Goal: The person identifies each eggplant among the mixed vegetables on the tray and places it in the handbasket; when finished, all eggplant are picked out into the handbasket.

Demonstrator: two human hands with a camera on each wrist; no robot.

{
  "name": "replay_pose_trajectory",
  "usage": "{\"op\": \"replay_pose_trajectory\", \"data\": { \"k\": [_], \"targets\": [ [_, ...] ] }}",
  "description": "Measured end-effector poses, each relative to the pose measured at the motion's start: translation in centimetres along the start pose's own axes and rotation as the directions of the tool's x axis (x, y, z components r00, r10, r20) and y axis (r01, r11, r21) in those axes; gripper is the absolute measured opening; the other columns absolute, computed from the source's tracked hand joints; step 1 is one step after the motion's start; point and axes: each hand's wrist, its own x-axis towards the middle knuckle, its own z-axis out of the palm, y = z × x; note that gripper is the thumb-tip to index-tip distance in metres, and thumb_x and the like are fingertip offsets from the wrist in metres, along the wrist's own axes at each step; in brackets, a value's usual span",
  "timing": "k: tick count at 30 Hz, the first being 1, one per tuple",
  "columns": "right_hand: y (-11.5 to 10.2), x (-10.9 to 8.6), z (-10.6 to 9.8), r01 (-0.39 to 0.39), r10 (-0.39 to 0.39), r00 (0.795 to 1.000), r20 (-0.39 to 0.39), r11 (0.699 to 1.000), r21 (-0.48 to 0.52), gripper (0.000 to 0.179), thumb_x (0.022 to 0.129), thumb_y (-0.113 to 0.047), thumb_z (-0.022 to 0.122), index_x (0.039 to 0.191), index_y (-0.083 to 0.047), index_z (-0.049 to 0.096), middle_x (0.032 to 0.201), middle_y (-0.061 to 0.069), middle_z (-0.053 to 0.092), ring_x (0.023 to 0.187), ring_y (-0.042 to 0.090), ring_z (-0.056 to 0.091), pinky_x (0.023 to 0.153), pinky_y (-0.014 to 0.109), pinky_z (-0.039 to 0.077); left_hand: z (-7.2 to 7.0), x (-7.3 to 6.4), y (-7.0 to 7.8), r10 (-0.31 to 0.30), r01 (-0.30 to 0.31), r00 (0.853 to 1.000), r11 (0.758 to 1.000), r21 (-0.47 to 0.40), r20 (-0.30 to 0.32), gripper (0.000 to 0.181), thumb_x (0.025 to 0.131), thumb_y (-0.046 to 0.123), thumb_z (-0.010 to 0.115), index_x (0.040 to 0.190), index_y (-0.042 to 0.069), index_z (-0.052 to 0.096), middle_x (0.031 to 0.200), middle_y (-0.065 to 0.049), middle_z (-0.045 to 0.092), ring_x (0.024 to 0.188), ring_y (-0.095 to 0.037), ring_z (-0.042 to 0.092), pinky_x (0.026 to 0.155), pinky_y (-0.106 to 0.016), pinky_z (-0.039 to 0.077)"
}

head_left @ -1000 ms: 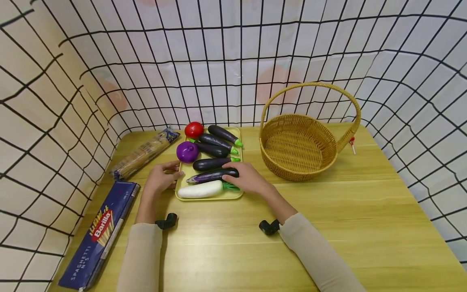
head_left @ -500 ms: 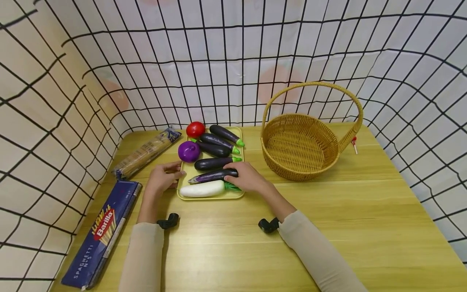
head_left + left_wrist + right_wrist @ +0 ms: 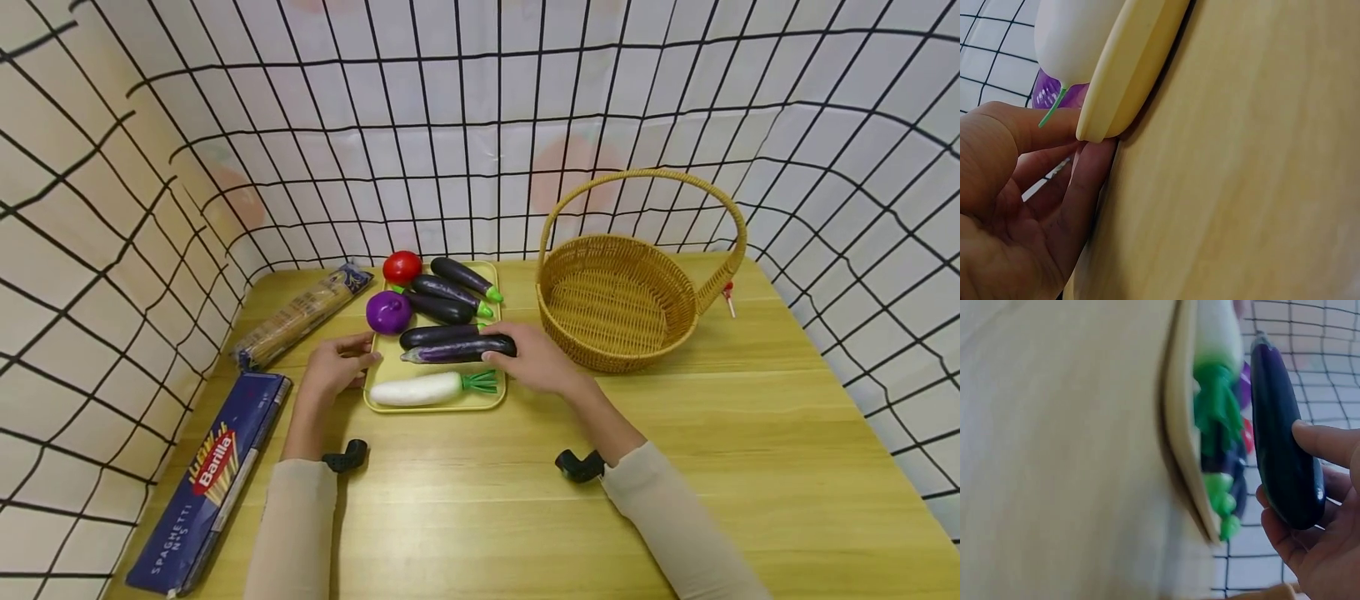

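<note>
My right hand (image 3: pixel 534 357) holds a dark purple eggplant (image 3: pixel 1285 434) between thumb and fingers, raised above the yellow tray (image 3: pixel 384 363). In the right wrist view it hangs clear of the tray. My left hand (image 3: pixel 333 367) grips the tray's left edge, thumb over the rim and fingers beneath or beside it, as the left wrist view (image 3: pixel 1029 187) shows. On the tray lie a white radish (image 3: pixel 416 390) with green leaves, several other eggplants (image 3: pixel 438 308), a purple onion-like vegetable (image 3: pixel 388 312) and a red tomato (image 3: pixel 402 267).
A round wicker basket (image 3: pixel 551 321) with a tall handle stands right of the tray. A blue spaghetti box (image 3: pixel 210 483) and a clear pasta packet (image 3: pixel 300 317) lie at the left. A small red-and-white item (image 3: pixel 729 298) sits behind the basket's right side. Black wire grid surrounds the table.
My right hand has lifted the eggplant off the tray beside the radish and shifted it slightly right and away from me. The left hand stays on the tray's edge.
</note>
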Motion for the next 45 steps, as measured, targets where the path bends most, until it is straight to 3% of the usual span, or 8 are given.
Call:
{"op": "replay_pose_trajectory", "data": {
  "k": [6, 16, 20, 28, 35, 45],
  "targets": [
    [0.3, -1.6, -2.7, -0.035, 0.037, 0.999, -0.033, 0.998, 0.054, 0.039, 0.099, -0.024, 0.071, 0.136, -0.011, 0.066, 0.133, 0.012, 0.066, 0.102, 0.025, 0.062, 0.086, 0.039, 0.055, 0.0, -0.1, -0.2, 0.006, -0.006, 1.0, 1.0, -0.004, -0.003, 0.054, 0.096, 0.024, 0.076, 0.147, 0.021, 0.059, 0.139, -0.011, 0.063, 0.11, -0.02, 0.063, 0.076, -0.022, 0.062],
    [2.8, -3.9, -6.7, -0.072, 0.078, 0.982, -0.171, 0.997, 0.042, 0.041, 0.096, -0.022, 0.075, 0.135, -0.013, 0.067, 0.135, 0.016, 0.064, 0.11, 0.031, 0.059, 0.092, 0.043, 0.05, -0.1, -0.2, -0.8, 0.017, -0.017, 1.0, 1.0, -0.005, -0.004, 0.055, 0.096, 0.026, 0.076, 0.148, 0.022, 0.058, 0.138, -0.01, 0.064, 0.109, -0.019, 0.062, 0.076, -0.022, 0.062],
    [3.9, -4.7, -8.7, -0.124, 0.128, 0.971, -0.201, 0.992, 0.03, 0.042, 0.098, -0.026, 0.074, 0.137, -0.015, 0.066, 0.137, 0.02, 0.062, 0.109, 0.034, 0.06, 0.087, 0.043, 0.051, -0.2, -0.4, -0.9, 0.016, -0.016, 1.0, 1.0, -0.022, -0.002, 0.055, 0.096, 0.025, 0.076, 0.148, 0.021, 0.058, 0.138, -0.01, 0.063, 0.105, -0.015, 0.063, 0.075, -0.022, 0.062],
    [7.2, -5.9, -12.7, -0.238, 0.223, 0.939, -0.261, 0.971, -0.025, 0.047, 0.099, -0.029, 0.071, 0.144, -0.016, 0.061, 0.141, 0.025, 0.058, 0.12, 0.042, 0.057, 0.092, 0.052, 0.05, 0.0, -0.3, -1.0, 0.016, -0.016, 1.0, 0.998, -0.055, 0.006, 0.055, 0.096, 0.024, 0.077, 0.148, 0.021, 0.059, 0.14, -0.012, 0.062, 0.1, -0.013, 0.063, 0.075, -0.022, 0.062],
    [9.9, -5.1, -14.4, -0.306, 0.278, 0.918, -0.285, 0.95, -0.06, 0.046, 0.103, -0.022, 0.065, 0.147, -0.012, 0.055, 0.148, 0.03, 0.049, 0.124, 0.048, 0.052, 0.093, 0.059, 0.049, -0.1, -0.3, -0.9, 0.013, -0.012, 1.0, 0.999, -0.045, 0.01, 0.056, 0.096, 0.025, 0.076, 0.149, 0.021, 0.057, 0.14, -0.012, 0.061, 0.102, -0.014, 0.063, 0.077, -0.022, 0.062],
    [12.9, -2.3, -15.2, -0.352, 0.327, 0.911, -0.251, 0.934, -0.065, 0.044, 0.105, -0.015, 0.059, 0.147, -0.006, 0.049, 0.146, 0.033, 0.046, 0.127, 0.051, 0.049, 0.098, 0.063, 0.048, -0.1, -0.1, -0.7, 0.02, -0.02, 1.0, 0.999, -0.047, 0.014, 0.055, 0.096, 0.025, 0.076, 0.148, 0.02, 0.058, 0.14, -0.013, 0.062, 0.1, -0.014, 0.064, 0.075, -0.022, 0.062]
  ]
}}
